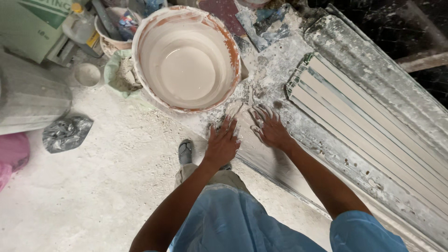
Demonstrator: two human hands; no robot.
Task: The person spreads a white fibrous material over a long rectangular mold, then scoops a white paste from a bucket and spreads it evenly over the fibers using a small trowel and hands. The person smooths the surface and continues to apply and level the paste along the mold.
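Observation:
My left hand (222, 142) and my right hand (269, 128) reach down side by side, fingers spread and dusted white, over the near end of a long pale plaster strip (261, 156) lying on the floor. Neither hand holds anything. Just beyond the fingertips stands a big white bucket (151, 35) with an orange-stained rim, partly filled with creamy liquid plaster.
A stack of long pale moulding strips (368, 123) lies at the right beside a crusted grey board (373, 60). A grey sack (28, 98), a crumpled black bag (65, 133), a small bowl (87, 74) and a tub of tools (116, 25) sit at left. My shoe (185, 151) is below the bucket.

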